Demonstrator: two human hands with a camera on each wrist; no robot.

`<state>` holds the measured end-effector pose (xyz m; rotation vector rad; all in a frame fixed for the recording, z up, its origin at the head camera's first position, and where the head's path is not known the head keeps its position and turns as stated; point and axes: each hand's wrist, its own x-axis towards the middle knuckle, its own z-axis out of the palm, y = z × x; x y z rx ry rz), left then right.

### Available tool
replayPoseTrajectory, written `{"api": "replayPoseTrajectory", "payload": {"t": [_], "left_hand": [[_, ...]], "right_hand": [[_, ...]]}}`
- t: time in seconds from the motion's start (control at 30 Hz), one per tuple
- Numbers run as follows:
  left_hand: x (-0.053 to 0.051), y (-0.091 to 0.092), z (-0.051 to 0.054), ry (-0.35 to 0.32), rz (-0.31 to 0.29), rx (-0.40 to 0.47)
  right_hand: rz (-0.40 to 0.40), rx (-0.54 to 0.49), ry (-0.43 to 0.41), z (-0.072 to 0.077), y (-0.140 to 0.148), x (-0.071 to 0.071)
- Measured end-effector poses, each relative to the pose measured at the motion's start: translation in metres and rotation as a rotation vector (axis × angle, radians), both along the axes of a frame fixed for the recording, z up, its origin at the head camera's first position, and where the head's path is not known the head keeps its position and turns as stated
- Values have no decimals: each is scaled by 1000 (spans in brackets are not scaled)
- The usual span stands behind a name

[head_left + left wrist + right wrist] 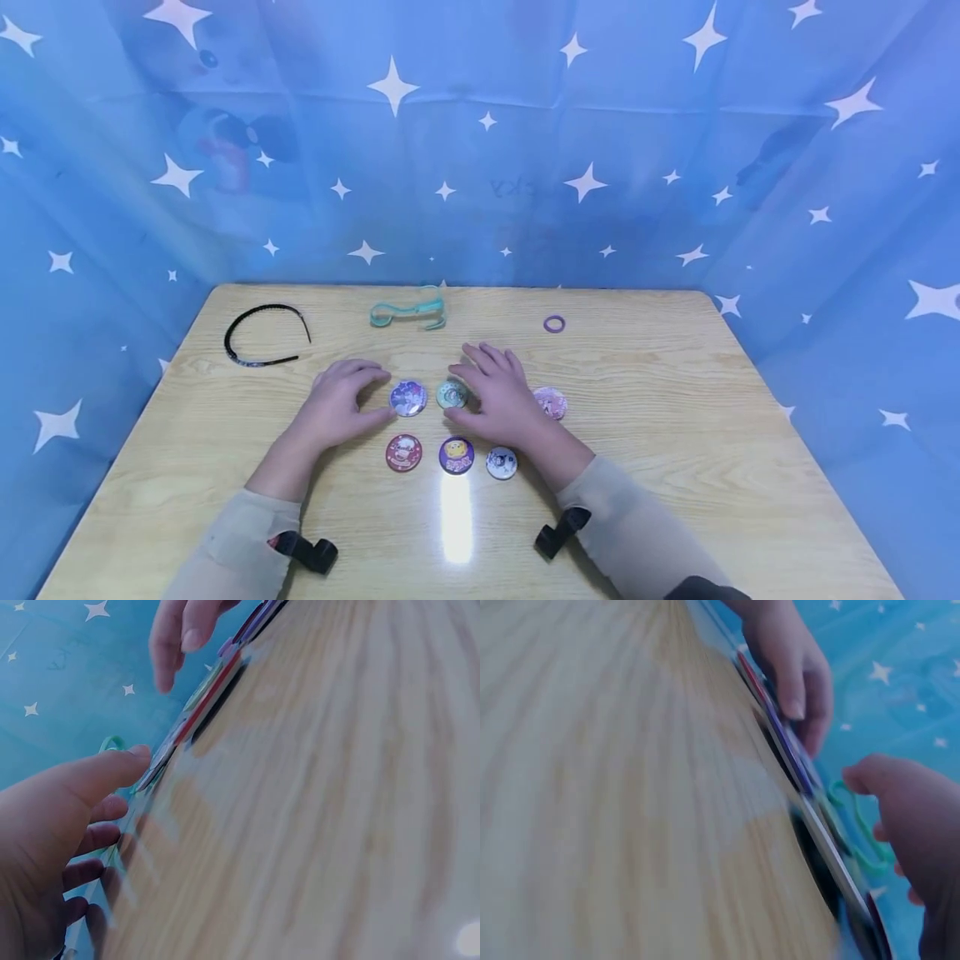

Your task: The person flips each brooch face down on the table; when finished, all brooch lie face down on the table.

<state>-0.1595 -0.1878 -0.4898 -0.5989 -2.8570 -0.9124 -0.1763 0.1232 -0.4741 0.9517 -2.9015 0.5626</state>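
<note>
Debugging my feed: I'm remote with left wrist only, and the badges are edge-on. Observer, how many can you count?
Observer: Six badges show in the head view; the right hand could hide more.
Operator: Which one is nearest that hand's thumb tip?
Observer: The pale teal badge.
Operator: Anything beyond that hand, out of my frame?
Observer: Yes, a purple ring, farther back and to its right.

Badges (403,452) on table (675,492), two rows; headband (228,340) behind, left; ring (554,331) behind, right.
</note>
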Motion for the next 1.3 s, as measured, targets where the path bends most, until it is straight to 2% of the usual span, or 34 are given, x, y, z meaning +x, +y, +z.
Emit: {"api": "replayPoseTrajectory", "payload": {"t": [0.13, 0.47, 0.67, 0.93, 1.3], "left_hand": [[2, 1, -3, -6, 38, -12], [-1, 6, -7, 45, 32, -10], [-2, 8, -8, 57, 22, 3], [-2, 8, -11, 72, 16, 32], [-1, 5, -14, 49, -11, 77]], "right_hand": [[0, 27, -2, -4, -22, 4], [-40, 76, 45, -6, -52, 9], [-53, 61, 46, -10, -56, 7], [-56, -17, 13, -14, -56, 4], [-67, -88, -24, -17, -55, 2]]}}
